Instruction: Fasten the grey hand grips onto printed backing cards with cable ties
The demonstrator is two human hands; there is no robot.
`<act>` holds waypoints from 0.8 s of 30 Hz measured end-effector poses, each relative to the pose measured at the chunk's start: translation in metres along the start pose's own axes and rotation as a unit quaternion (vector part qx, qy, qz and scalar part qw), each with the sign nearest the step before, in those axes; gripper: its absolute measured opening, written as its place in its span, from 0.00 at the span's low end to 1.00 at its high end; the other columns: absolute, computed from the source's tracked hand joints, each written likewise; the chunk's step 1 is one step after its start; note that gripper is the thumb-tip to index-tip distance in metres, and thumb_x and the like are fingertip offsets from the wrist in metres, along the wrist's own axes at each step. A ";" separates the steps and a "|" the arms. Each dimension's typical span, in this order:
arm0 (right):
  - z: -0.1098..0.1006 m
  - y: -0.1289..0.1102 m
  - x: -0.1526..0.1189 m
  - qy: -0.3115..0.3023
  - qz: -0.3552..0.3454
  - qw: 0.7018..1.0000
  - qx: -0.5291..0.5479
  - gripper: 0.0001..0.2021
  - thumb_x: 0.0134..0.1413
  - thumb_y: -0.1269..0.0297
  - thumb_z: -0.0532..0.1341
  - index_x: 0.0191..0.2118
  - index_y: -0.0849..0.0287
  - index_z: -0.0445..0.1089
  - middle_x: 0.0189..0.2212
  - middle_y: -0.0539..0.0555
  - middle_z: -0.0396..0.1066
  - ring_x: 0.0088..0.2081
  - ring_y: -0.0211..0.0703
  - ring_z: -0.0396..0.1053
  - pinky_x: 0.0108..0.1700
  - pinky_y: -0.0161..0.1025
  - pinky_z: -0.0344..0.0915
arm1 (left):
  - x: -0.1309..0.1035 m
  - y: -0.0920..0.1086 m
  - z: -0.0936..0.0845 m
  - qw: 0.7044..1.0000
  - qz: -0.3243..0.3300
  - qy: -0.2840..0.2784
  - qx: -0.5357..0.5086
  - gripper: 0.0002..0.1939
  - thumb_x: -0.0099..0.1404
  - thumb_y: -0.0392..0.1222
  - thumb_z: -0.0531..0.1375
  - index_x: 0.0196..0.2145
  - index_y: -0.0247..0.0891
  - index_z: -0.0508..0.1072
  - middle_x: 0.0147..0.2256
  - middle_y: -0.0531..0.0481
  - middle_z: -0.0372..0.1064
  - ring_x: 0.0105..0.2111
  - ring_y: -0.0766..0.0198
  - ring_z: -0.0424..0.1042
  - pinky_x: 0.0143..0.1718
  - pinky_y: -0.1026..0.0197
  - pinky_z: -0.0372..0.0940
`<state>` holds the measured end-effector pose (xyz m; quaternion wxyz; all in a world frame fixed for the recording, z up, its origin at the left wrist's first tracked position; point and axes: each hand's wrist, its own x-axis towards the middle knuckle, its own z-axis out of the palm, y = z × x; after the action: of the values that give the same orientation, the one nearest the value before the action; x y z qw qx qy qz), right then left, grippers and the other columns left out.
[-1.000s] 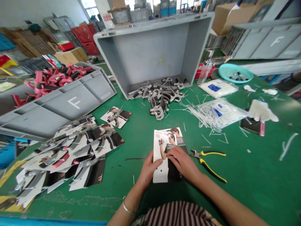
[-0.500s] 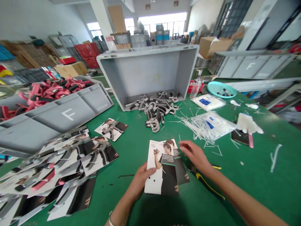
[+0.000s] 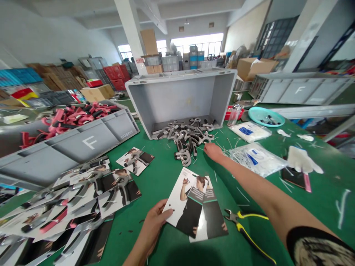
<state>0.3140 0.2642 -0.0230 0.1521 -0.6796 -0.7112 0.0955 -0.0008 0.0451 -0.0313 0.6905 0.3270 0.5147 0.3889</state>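
My left hand pinches the lower left edge of a printed cardboard card, thumb on top near two punched holes. A second printed card lies partly under it on the table. My right hand is stretched forward to the right edge of a pile of grey and black hand grips. Its fingers are curled together; what they hold, if anything, is hidden. Yellow and black cutting pliers lie on the table under my right forearm, their handles apart.
A grey crate on its side stands behind the pile. Left are a crate of pink hand grips and cards with grips attached. Right are bagged cable ties, loose ties, a white glove and a turquoise plate.
My right hand has moved forward and left, from beside the cards to the pile of grips. My left hand has shifted left and turned the top card, uncovering more of the second card.
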 end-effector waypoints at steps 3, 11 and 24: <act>-0.026 -0.005 -0.002 0.015 -0.005 0.998 0.053 0.11 0.66 0.62 0.54 0.42 0.64 0.70 0.40 0.58 0.73 0.42 0.44 0.71 0.47 0.43 0.67 | -0.002 0.021 -0.005 0.995 0.039 -0.034 0.088 0.22 0.50 0.47 0.70 0.42 0.36 0.77 0.38 0.46 0.77 0.37 0.57 0.74 0.39 0.61 0.65; -0.046 -0.034 -0.151 -0.108 -0.086 0.960 0.244 0.08 0.62 0.59 0.53 0.39 0.57 0.65 0.32 0.50 0.71 0.30 0.39 0.70 0.33 0.36 0.65 | 0.001 0.015 0.006 0.984 0.066 -0.070 0.149 0.20 0.58 0.55 0.64 0.37 0.34 0.75 0.29 0.50 0.72 0.27 0.65 0.68 0.29 0.66 0.59; -0.053 -0.087 -0.225 -0.124 -0.196 0.967 0.104 0.07 0.60 0.69 0.56 0.30 0.56 0.65 0.29 0.52 0.68 0.29 0.42 0.65 0.32 0.37 0.57 | -0.003 0.007 0.026 0.960 0.158 -0.042 0.227 0.18 0.62 0.55 0.59 0.33 0.35 0.74 0.24 0.55 0.64 0.25 0.68 0.59 0.26 0.66 0.53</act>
<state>0.2574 0.0317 0.0366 0.1481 -0.4902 -0.8301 0.2208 0.0226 0.0448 -0.0175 0.5486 0.5689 0.5015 0.3519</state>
